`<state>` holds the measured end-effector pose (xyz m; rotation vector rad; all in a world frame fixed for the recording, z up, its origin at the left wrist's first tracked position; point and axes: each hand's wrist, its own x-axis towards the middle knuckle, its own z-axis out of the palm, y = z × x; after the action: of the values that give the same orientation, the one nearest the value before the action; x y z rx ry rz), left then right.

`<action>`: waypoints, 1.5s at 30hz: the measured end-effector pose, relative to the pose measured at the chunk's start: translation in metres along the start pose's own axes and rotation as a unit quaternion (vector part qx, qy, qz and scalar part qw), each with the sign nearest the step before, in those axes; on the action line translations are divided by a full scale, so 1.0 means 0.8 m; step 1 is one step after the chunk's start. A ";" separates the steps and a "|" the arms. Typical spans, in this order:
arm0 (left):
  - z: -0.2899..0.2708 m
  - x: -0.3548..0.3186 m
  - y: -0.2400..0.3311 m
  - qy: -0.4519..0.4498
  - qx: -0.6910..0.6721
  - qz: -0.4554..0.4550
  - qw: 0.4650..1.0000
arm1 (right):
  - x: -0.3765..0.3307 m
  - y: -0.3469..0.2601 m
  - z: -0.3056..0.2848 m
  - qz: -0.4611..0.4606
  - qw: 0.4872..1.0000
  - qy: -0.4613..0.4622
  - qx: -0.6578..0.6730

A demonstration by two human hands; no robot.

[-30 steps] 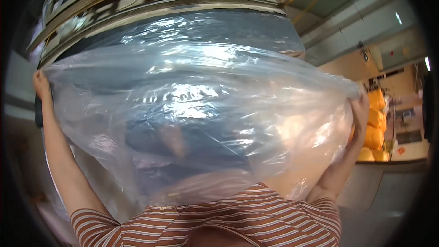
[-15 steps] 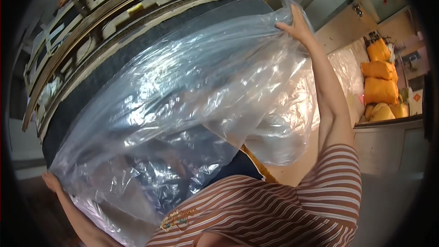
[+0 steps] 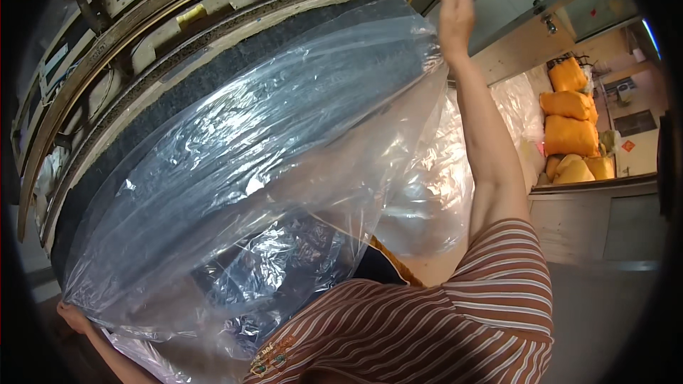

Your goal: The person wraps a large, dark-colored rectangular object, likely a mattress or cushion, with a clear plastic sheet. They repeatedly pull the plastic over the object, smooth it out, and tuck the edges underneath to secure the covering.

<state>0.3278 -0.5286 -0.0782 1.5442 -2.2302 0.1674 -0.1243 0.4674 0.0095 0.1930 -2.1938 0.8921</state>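
Observation:
A large clear plastic sheet [image 3: 235,149] is stretched taut between my two hands, over a long dark padded surface [image 3: 128,142]. At the lower left, my left hand [image 3: 74,318] is closed on the sheet's near-left corner, where the film gathers into creases. My right hand [image 3: 456,20] is raised at the upper right with its fingers curled. The sheet's far-right corner bunches just below that hand; the grip itself is partly hidden. Loose film hangs from the sheet in front of my body, over something dark blue.
A metal machine frame [image 3: 107,35] with curved rails runs along the far side. More clear film [image 3: 427,199] lies to the right, with stacked orange bundles [image 3: 570,135] beyond it. A grey cabinet [image 3: 569,224] stands at the right.
The right hand has moved up and slightly left, its fingers going from spread to curled. The sheet has been pulled tauter and smoother. My left hand has shifted a little down and left.

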 end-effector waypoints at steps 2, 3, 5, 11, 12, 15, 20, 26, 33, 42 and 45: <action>-0.003 0.001 -0.008 0.000 -0.021 -0.007 1.000 | -0.033 -0.035 0.004 -0.096 0.988 -0.125 0.009; 0.000 -0.004 -0.007 -0.002 -0.026 -0.011 1.000 | -0.048 -0.045 0.007 -0.215 0.963 -0.157 -0.046; 0.005 -0.024 0.046 -0.011 -0.043 -0.003 0.999 | -0.069 -0.059 -0.002 -0.196 0.959 -0.188 -0.080; 0.000 0.012 -0.026 0.055 -0.023 0.025 0.998 | -0.071 -0.070 0.010 -0.131 0.947 -0.287 0.057; 0.011 0.009 -0.018 0.037 -0.029 0.011 0.999 | -0.068 -0.077 0.003 -0.095 0.940 -0.307 0.117; 0.017 0.006 -0.003 0.039 -0.042 0.021 0.998 | -0.048 -0.101 -0.013 0.112 0.897 -0.343 0.255; -0.006 0.003 -0.014 0.089 -0.086 0.025 0.992 | -0.038 -0.059 0.060 0.010 0.943 -0.328 0.056; -0.078 -0.021 -0.081 -0.003 -0.448 -0.069 0.891 | -0.047 -0.069 0.086 -0.020 0.954 -0.299 0.001; -0.189 -0.164 -0.117 -0.073 -0.451 -0.128 0.880 | -0.055 -0.061 0.108 -0.073 0.964 -0.246 0.075; -0.145 0.000 -0.145 -0.092 -0.649 -0.053 0.753 | 0.053 -0.086 0.078 0.084 0.883 -0.216 0.408; -0.117 0.088 -0.094 -0.011 -0.621 -0.027 0.783 | 0.058 -0.059 0.100 0.092 0.921 -0.136 0.353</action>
<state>0.4010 -0.5867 0.0243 0.7897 -1.5779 -1.1174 -0.1862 0.3857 0.0292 0.4830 -2.0566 1.8414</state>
